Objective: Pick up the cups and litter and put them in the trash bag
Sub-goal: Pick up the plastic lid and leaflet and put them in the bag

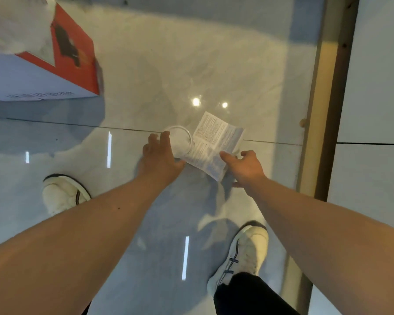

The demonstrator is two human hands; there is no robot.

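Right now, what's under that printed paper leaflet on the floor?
The printed paper leaflet overlaps the rim of the clear plastic cup and lies over the glossy pale tiled floor. Whatever else lies beneath its middle is covered.

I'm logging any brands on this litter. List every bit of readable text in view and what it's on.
Nothing here can be read.
Printed leaflet: columns of fine print, too small and blurred.
Red and white box: one line of dark characters on its white face, upside down and smeared.
Clear plastic cup: no marking visible.
Shoes: no lettering visible.
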